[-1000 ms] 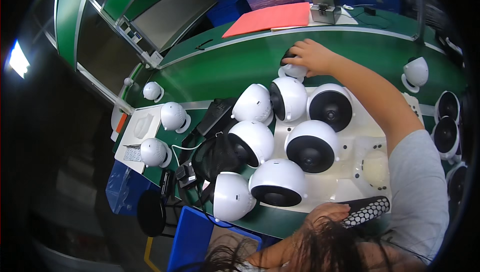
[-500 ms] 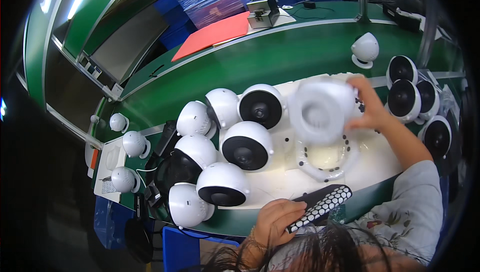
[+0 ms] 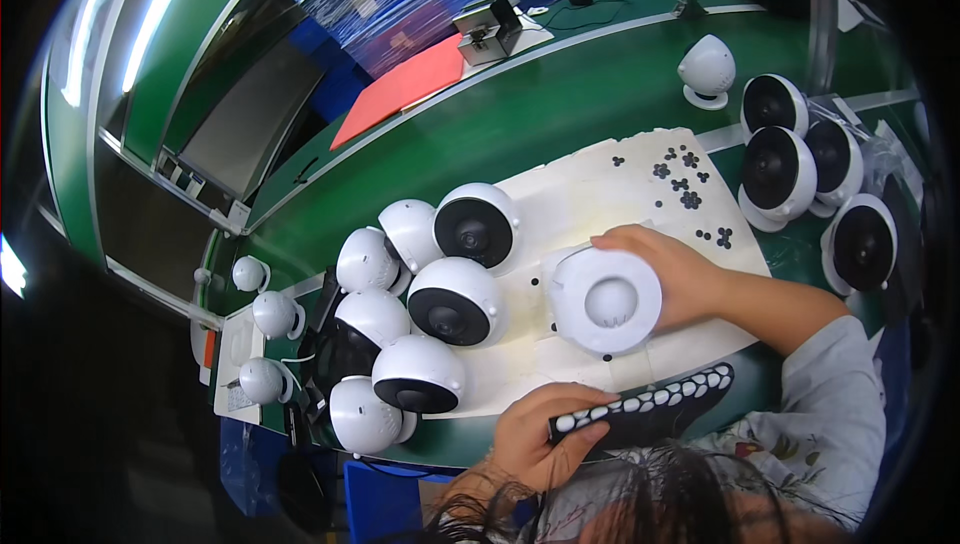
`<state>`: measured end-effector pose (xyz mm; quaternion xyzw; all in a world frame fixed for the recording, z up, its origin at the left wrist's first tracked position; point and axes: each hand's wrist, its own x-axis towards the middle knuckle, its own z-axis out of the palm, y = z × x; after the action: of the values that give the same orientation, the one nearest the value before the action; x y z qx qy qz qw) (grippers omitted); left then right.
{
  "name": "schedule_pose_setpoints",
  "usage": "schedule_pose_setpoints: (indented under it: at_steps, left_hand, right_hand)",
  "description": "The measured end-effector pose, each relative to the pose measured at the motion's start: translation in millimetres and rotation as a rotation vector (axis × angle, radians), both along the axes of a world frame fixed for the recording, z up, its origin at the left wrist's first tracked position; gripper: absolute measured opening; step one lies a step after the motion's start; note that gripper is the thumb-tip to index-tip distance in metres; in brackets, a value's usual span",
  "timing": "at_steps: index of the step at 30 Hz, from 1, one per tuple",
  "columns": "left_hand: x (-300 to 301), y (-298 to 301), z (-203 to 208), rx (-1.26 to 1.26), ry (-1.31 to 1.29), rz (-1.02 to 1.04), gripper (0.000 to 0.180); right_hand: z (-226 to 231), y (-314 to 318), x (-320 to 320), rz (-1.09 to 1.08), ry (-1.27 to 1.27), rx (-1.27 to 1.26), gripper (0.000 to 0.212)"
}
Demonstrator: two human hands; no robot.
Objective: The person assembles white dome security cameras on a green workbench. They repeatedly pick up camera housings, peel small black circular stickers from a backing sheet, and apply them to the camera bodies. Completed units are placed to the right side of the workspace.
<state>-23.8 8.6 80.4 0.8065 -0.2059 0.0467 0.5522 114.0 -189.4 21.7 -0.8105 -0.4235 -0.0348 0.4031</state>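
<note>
My right hand (image 3: 668, 274) is closed around a white round device (image 3: 636, 316), its ring-shaped base with a recessed centre turned up. The device stands over a white mat (image 3: 560, 189); whether it touches is hidden. Lower down, my left hand (image 3: 540, 436) pinches a black strip (image 3: 650, 424) by its left end. Rows of white rounded dots, some apparently hexagonal, line the strip's upper edge. Left of the held device, several matching white spheres with black faces, one a round device with a lens-like centre (image 3: 450, 319), crowd the mat.
Small black dots (image 3: 690, 199) lie in clusters on the mat's far right. More white devices stand at right (image 3: 780, 176), at the back (image 3: 707, 72) and at far left (image 3: 274, 315). A metal box (image 3: 488, 32) and red sheet (image 3: 410, 84) lie behind.
The white device came down and toward me in my right hand, covering the dotted ring on the mat. My left hand turned the black strip flatter. The whole view shifted slightly.
</note>
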Motion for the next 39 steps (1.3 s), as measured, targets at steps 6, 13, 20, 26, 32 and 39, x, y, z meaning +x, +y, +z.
schedule_pose_setpoints:
  at_steps: [6,13,20,26,32,39]
  left_hand:
    - [15.5,-6.4,-61.3,-0.276,0.134,0.190,0.017]
    - [16.0,-10.0,-71.1,-0.499,0.164,0.375,0.024]
    - [17.8,-13.9,-66.9,-0.518,0.101,0.218,0.030]
    - [17.1,-8.7,-57.4,-0.370,0.269,0.263,0.019]
    - [19.2,-2.6,-72.5,-0.290,0.006,0.281,0.015]
    - [21.4,-1.7,-74.7,-0.198,-0.116,0.252,0.018]
  right_hand:
    - [11.2,-12.2,7.8,0.053,0.280,0.029,0.086]
    - [28.3,-77.4,-8.1,0.064,-0.025,0.106,0.050]
    - [27.7,-23.4,-46.8,0.123,-0.068,0.219,0.025]
    - [23.5,-28.5,-47.9,0.113,0.156,0.177,0.023]
    - [32.7,-29.9,-48.5,0.071,0.177,0.151,0.021]
    - [27.3,-38.4,-45.3,0.032,-0.024,0.135,0.014]
